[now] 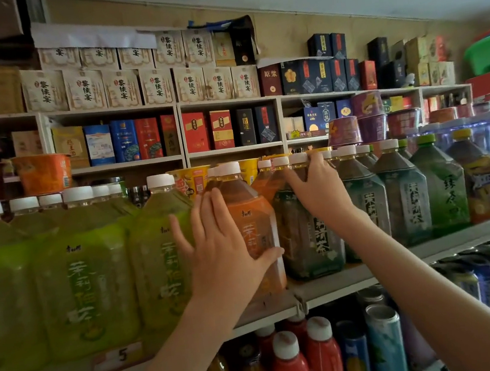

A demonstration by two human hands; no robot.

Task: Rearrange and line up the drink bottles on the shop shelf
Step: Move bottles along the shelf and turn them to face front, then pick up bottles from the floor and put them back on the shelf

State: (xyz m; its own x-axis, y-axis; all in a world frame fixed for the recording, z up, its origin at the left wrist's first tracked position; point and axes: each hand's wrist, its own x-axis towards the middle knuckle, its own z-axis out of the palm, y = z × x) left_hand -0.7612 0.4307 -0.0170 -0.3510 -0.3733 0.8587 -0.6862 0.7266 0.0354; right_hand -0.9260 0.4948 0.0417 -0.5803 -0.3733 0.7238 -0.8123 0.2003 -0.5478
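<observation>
Your left hand (224,250) lies flat against the front of the orange-label bottle (255,215). Its fingers are straight, spread and pointing up, and the thumb reaches right across the label. This hand presses the bottle and does not grip it. Its little finger overlaps the nearest of the green-label bottles (160,258), which fill the row to the left.

Your right hand (321,194) sits on the shoulder of the dark-label bottle (310,245). Its fingers curl over the top beside the neck, just under the white cap (298,158), and the thumb rests on the near side of the shoulder.

Both bottles stand upright at the front of the shelf (433,249), side by side and touching, the orange one on the left. More dark-labelled bottles (407,195) continue the row to the right. A price tag (121,355) marked 5 hangs on the shelf edge. On the shelf below stand red bottles (289,366) and cans (386,344).
</observation>
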